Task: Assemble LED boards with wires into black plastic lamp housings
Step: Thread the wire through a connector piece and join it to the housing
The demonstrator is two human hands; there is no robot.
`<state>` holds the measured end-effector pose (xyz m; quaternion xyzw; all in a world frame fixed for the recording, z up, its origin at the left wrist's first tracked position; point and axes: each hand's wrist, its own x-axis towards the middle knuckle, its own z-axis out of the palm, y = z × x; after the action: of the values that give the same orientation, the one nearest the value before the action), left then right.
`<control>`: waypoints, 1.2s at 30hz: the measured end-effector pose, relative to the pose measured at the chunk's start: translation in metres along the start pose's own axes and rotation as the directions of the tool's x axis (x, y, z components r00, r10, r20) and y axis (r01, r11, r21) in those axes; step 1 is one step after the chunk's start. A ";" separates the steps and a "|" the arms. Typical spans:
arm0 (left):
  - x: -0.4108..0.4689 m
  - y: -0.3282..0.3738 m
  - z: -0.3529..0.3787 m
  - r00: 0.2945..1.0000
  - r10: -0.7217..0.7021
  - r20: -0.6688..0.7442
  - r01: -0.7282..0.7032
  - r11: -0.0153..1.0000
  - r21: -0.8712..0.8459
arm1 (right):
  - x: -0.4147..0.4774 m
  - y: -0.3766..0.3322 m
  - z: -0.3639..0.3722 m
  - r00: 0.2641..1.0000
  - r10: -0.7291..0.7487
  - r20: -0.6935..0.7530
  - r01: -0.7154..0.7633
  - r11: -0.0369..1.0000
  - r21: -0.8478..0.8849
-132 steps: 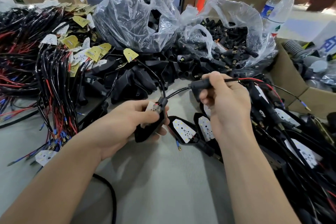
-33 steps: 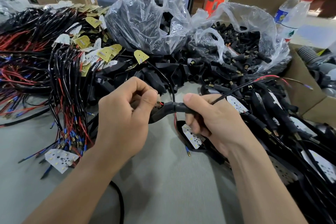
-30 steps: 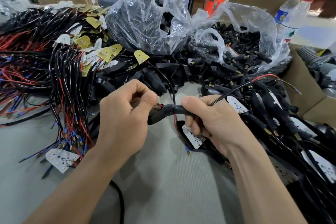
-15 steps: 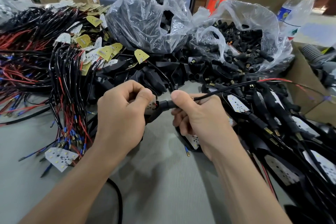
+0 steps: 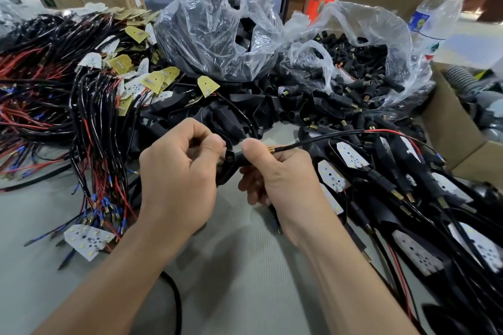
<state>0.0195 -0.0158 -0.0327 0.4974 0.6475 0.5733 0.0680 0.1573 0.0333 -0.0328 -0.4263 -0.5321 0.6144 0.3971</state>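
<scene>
Looking down at a grey ribbed table mat [image 5: 245, 280] that's buried on three sides. Biggest mess is the heap of glossy black and red wires [image 5: 40, 95] on the left, with little yellow and white wedge-shaped boards mixed in. Behind sits a crinkly clear plastic bag [image 5: 217, 35] stuffed with black shells, and beside it a second bag [image 5: 367, 43] of stubby black sockets with brass tips. On the right is a pile of finished lamps [image 5: 408, 198], white dotted boards facing up in dark shells. Both hands meet in the middle above the mat. My left hand [image 5: 177, 185] is curled tight round the wide end of a black lamp housing [image 5: 230, 168], so I can't see most of it. My right hand [image 5: 280, 179] pinches the housing's narrow neck, thumb on top. A thin black wire [image 5: 326, 138] runs off right from a tiny ribbed brass ferrule [image 5: 270, 149] just beside that thumb
</scene>
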 end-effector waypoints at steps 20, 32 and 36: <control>0.007 -0.008 0.009 0.979 -0.198 0.044 0.202 0.974 -0.101 | 0.004 0.005 -0.004 0.922 -0.182 -0.342 0.099 0.964 -0.245; 0.009 -0.006 0.005 0.993 -0.121 0.014 0.122 0.975 -0.186 | 0.004 -0.005 -0.004 0.976 -0.020 -0.216 0.067 0.974 0.216; 0.008 0.001 0.007 0.929 -0.287 0.232 0.353 0.875 -0.330 | 0.003 -0.005 -0.007 0.988 0.008 -0.157 0.018 0.986 0.167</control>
<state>0.0208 -0.0050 -0.0305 0.4101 0.5940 0.6184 0.3108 0.1628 0.0392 -0.0287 -0.4371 -0.4467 0.6204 0.4738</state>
